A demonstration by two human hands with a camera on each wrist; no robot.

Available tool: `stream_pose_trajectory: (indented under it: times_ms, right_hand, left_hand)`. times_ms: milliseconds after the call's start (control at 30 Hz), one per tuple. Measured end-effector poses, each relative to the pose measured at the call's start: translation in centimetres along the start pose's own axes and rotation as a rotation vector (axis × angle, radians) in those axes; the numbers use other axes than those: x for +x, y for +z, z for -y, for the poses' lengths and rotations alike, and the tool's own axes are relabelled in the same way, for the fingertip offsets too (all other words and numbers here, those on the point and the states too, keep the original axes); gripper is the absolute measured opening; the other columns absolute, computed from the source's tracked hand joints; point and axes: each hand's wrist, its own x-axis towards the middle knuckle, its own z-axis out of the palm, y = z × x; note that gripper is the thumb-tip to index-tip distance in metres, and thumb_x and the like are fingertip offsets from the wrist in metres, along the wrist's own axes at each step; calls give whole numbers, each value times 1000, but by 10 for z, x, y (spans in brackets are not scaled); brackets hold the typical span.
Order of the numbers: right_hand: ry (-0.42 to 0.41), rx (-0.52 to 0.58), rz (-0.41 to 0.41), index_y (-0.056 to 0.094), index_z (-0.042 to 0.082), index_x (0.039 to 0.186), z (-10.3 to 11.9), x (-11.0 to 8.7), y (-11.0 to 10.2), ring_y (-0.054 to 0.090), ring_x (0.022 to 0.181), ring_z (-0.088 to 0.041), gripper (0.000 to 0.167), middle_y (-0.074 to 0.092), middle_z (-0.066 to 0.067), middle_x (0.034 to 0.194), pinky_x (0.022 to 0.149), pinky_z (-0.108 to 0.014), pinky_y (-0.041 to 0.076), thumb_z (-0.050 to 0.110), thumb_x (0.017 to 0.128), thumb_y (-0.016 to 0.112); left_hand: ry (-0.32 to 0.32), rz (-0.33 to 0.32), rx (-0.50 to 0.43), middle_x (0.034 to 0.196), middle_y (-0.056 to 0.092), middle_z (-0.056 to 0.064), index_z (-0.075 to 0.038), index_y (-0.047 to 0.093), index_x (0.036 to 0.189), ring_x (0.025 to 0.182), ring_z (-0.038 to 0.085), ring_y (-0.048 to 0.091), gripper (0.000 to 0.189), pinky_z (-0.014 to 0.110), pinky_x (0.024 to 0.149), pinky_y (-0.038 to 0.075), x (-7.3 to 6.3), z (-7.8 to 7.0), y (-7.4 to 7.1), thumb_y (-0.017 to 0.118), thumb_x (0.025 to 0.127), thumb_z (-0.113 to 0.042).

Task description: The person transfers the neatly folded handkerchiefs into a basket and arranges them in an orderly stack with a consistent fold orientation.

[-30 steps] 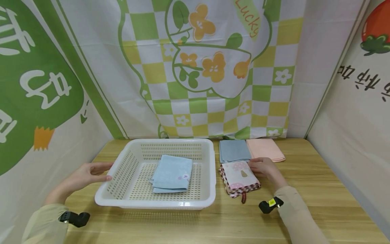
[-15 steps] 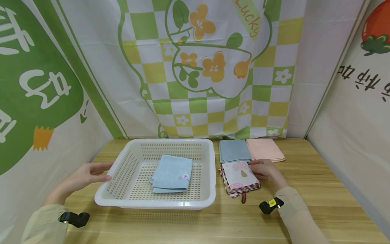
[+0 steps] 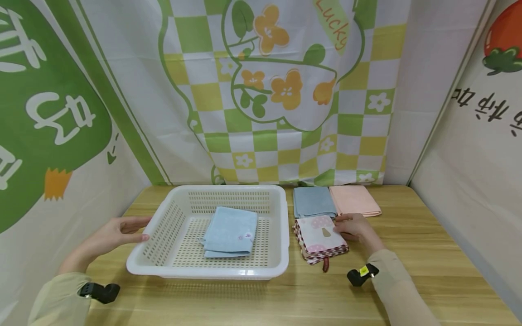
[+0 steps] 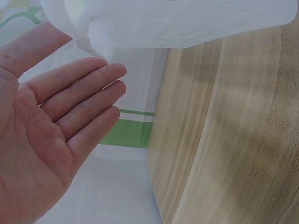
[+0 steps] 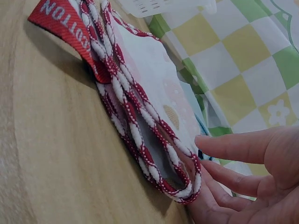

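Observation:
My left hand [image 3: 107, 240] touches the left side of a white plastic basket [image 3: 136, 267], its fingers straight at the rim in the left wrist view. Inside the basket lies a folded light-blue towel [image 3: 232, 231]. My right hand [image 3: 355, 228] is at the right edge of a folded towel [image 3: 320, 235] with a pink mushroom print. Its red-and-white checked edges show stacked layers, and a red tag [image 5: 70, 32] sticks out. In the right wrist view the thumb [image 5: 233, 147] is at the towel's corner, the other fingers lower beside it; no firm grip shows.
Behind the printed towel lie a folded grey-blue towel [image 3: 313, 201] and a folded pink towel [image 3: 355, 199] side by side. Everything stands on a wooden table [image 3: 228, 303] backed by a green-and-yellow checked curtain [image 3: 281, 149], with printed side walls.
My right hand has shifted very slightly at the printed towel's edge, its thumb coming up beside the corner. The left hand, basket and towels stay where they were.

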Motion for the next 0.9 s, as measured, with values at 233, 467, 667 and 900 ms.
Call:
stream_pose_trajectory:
  times_ms: [233,467,667,900]
  right_hand:
    - [5,-60,-37,51,-9,127,-1,3,3,59,99,-20,52,56,-24,124,87,-35,53,4,81,71]
    - [1,-137,-44,56,-6,123,-3,5,6,50,70,-12,47,59,-13,105,62,-23,44,7,81,72]
    - [-8,-146,-18,55,-8,124,-4,7,6,41,56,-8,48,57,-1,82,55,-22,37,7,81,71]
    - [-16,-190,-13,58,-5,122,-3,9,5,44,61,-11,47,60,-6,91,57,-23,39,12,81,73]
  left_hand:
    - [5,-2,1,140,48,23,-1,44,140,127,49,42,63,59,93,45,0,0,0,65,90,-32]
    - [-7,-1,4,140,46,24,-1,43,141,127,50,42,64,60,93,45,1,0,0,65,89,-34]
    - [-5,-4,-5,140,47,24,-1,43,140,127,50,41,64,59,93,45,1,1,0,66,89,-33]
    - [1,-5,-1,140,47,24,-1,44,140,128,50,41,64,59,94,45,0,1,0,66,89,-33]
